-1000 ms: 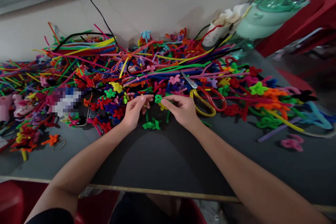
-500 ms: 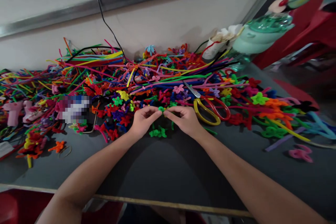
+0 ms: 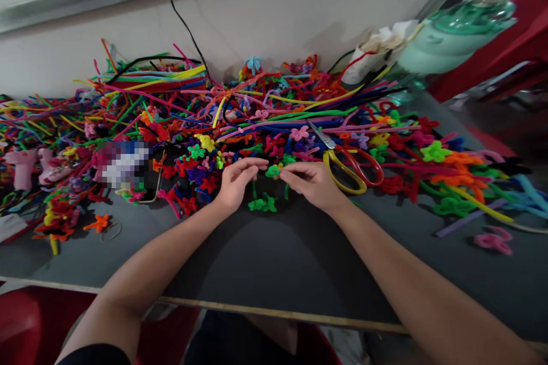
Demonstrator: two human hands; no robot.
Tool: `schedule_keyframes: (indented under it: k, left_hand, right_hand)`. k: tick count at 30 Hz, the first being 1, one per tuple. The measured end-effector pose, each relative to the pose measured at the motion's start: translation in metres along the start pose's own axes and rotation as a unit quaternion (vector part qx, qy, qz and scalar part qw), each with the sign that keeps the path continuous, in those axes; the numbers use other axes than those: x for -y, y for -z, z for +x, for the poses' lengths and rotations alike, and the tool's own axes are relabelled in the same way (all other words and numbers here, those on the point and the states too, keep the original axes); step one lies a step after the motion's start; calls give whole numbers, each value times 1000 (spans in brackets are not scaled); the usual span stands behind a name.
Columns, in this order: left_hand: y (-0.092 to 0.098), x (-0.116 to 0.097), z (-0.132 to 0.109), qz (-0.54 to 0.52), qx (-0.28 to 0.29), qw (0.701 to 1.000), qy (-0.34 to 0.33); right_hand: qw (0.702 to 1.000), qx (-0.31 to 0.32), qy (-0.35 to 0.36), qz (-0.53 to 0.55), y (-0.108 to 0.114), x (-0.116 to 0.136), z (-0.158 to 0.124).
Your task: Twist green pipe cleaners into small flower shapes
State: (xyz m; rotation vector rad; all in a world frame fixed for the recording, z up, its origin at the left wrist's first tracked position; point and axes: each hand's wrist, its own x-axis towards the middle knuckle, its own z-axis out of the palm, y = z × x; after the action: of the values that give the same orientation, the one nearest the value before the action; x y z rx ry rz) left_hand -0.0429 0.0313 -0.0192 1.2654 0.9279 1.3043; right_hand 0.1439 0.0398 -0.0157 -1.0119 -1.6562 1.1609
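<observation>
A small green pipe-cleaner piece (image 3: 273, 171) is pinched between the thumb and fingers of my right hand (image 3: 314, 182). Just left of it is my left hand (image 3: 236, 181), its thumb and fingertips slightly apart, with nothing visible between them. Below the hands, a green fuzzy flower shape (image 3: 262, 203) lies on the dark table. Scissors (image 3: 349, 168) with one yellow and one red handle rest beside my right hand, their blades pointing back left over the pile.
A wide pile of coloured pipe cleaners (image 3: 171, 102) runs along the wall. A white cup (image 3: 363, 63) and a green bottle (image 3: 454, 40) stand at the back right. The table's front edge (image 3: 278, 315) crosses below my arms.
My left hand has come off the green piece, and its fingertips have parted. My right hand keeps hold of the piece. The whole view has shifted slightly.
</observation>
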Motion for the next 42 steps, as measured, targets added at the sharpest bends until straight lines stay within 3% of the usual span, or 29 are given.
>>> schedule_keyframes:
  k: [5, 10, 17, 23, 29, 33, 42]
  left_hand:
    - [-3, 0, 0, 28, -3, 1000, 13]
    - [-3, 3, 2, 72, -19, 997, 23]
    - [-3, 3, 3, 59, -31, 997, 27]
    - [-1, 6, 2, 103, -12, 995, 4]
    - [1, 4, -4, 215, -56, 969, -113]
    - [0, 3, -4, 214, -81, 969, -90]
    - [2, 7, 0, 152, -92, 984, -29]
  right_hand:
    - [998, -59, 0, -6, -4, 5, -2]
    - [997, -60, 4, -39, -13, 2, -2]
    - [995, -74, 20, -59, -17, -2, 0]
    - [973, -81, 115, -183, -16, 0, -4]
    - [948, -60, 190, -246, -16, -5, -4]
    - [938, -65, 212, -266, -17, -5, -4]
    - [948, -79, 128, -281, -19, -2, -6]
